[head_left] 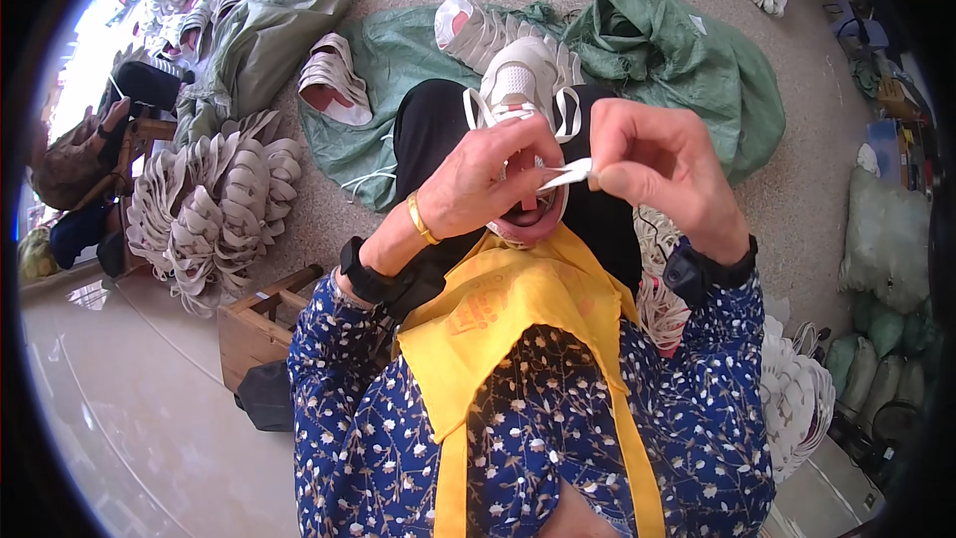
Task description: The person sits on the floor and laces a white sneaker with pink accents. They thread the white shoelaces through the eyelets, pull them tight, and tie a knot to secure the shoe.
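A white sneaker [515, 83] rests between my knees, toe pointing away from me, with a pinkish lining at its opening. Loops of white lace stand out on both sides of it. My left hand [493, 174] is over the shoe's opening, thumb and forefinger closed on a white shoelace [570, 174]. To the right of the shoe, my right hand [662, 174] pinches the same lace, so a short piece of it spans the gap between my fingertips. The left hand hides part of the tongue and eyelets.
Stacked white shoe uppers [214, 204] lie on the floor at left, beside a wooden stool [264, 329]. Green woven sacks [687, 80] spread beyond my knees, with more uppers [334, 80] on them. Bundled laces [659, 309] hang by my right thigh. Another person's arm [85, 154] shows far left.
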`<state>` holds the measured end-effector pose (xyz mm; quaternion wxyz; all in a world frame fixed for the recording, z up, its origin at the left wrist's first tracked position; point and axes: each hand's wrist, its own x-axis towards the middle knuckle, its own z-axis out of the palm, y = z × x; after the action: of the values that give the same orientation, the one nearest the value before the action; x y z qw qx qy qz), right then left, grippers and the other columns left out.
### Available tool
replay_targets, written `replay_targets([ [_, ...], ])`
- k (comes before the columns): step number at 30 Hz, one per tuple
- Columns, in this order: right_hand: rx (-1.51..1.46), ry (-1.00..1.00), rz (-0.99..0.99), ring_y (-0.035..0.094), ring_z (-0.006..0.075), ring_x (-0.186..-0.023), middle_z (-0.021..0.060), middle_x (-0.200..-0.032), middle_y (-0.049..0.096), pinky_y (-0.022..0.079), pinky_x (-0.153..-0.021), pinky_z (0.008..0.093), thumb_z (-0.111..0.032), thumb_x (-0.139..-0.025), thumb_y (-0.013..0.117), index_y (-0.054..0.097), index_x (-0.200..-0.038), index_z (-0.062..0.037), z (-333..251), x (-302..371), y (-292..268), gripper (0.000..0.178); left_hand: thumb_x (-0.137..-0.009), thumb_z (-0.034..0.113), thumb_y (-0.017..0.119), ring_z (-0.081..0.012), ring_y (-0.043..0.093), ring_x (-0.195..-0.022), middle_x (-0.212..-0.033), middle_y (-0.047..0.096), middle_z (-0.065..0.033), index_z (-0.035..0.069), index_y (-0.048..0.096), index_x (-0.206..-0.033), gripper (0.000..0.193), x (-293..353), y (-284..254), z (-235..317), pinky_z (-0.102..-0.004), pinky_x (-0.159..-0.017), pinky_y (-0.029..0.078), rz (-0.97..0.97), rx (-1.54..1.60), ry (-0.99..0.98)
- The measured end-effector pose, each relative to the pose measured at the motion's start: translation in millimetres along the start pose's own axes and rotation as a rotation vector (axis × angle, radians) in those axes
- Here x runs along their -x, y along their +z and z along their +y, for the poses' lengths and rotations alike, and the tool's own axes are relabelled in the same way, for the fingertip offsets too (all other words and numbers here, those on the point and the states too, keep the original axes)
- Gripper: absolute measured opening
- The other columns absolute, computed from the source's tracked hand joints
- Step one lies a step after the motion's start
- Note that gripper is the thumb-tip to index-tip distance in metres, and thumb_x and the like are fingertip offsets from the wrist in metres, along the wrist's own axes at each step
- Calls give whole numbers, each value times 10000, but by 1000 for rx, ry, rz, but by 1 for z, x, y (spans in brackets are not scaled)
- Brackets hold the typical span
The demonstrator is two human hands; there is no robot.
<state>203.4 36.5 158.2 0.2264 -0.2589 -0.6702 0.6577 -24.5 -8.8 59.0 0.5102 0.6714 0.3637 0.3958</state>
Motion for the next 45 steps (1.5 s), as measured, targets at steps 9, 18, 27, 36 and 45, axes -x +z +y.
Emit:
replay_targets([
  [9,-58,244,165,513,65,-608,12,-778,558,401,-528,213,-195,-1091,498,525,-919,-68,48,45,-25,215,-1086,174,568,-49,498,-722,-845,602,5,37,574,-933,205,28,-5,-36,-207,-655,414,263,477,-204],
  [18,-228,522,486,433,45,-544,-27,-720,503,331,-465,203,-212,-1088,494,509,-887,-89,98,168,-115,236,-1088,241,530,-33,390,-593,-698,511,30,93,534,-833,295,124,-80,-32,-211,-541,292,445,338,-384],
  [27,413,324,475,573,44,-614,5,-909,704,455,-550,220,-108,-944,731,692,-984,-17,110,77,-52,107,-914,155,763,-105,521,-629,-723,593,-29,4,613,-895,214,73,-44,-20,-263,-596,442,387,-341,-281],
  [36,596,3,208,558,36,-653,-22,-842,652,448,-575,247,-55,-927,711,664,-910,-14,113,-9,-11,65,-943,57,720,-67,594,-752,-841,624,-11,17,597,-1038,161,29,-18,-46,-237,-662,502,317,-272,-248],
  [45,327,242,147,528,36,-625,-6,-849,677,436,-559,230,-86,-939,703,656,-963,-32,96,-22,-23,76,-998,-4,629,-52,601,-957,-1057,625,-26,27,555,-1076,112,29,-13,-50,-223,-863,514,277,381,-246],
])
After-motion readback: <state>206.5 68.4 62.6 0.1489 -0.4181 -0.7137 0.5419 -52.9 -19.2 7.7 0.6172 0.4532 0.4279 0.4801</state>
